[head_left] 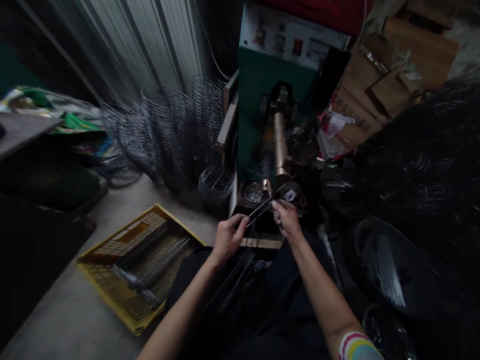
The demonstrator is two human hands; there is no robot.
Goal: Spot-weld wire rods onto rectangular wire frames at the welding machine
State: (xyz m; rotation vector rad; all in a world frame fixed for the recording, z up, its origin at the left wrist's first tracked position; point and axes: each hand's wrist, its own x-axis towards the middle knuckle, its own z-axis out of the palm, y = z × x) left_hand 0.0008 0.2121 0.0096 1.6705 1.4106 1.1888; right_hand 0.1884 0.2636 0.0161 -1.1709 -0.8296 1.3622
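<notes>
My left hand (228,237) is closed on the near end of a thin, bent metal rod (258,211), which slants up and to the right. At the rod's far end, my right hand (288,220) is closed in a pinch; whether a small part is also between its fingertips is hidden. That end lies just below the copper-coloured electrode tip (266,186) of a green welding machine (249,110). Left of the tip sits a round dish (254,192) of small metal pieces. More thin rods (238,275) lie across my lap, below my hands.
A yellow plastic crate (107,295) with bundled rods stands on the floor at left. Behind it rise stacks of wire baskets (168,125). At right are a dark round tub (408,270) holding thin wires and cardboard boxes (360,110). A thick metal arm (279,140) projects from the machine.
</notes>
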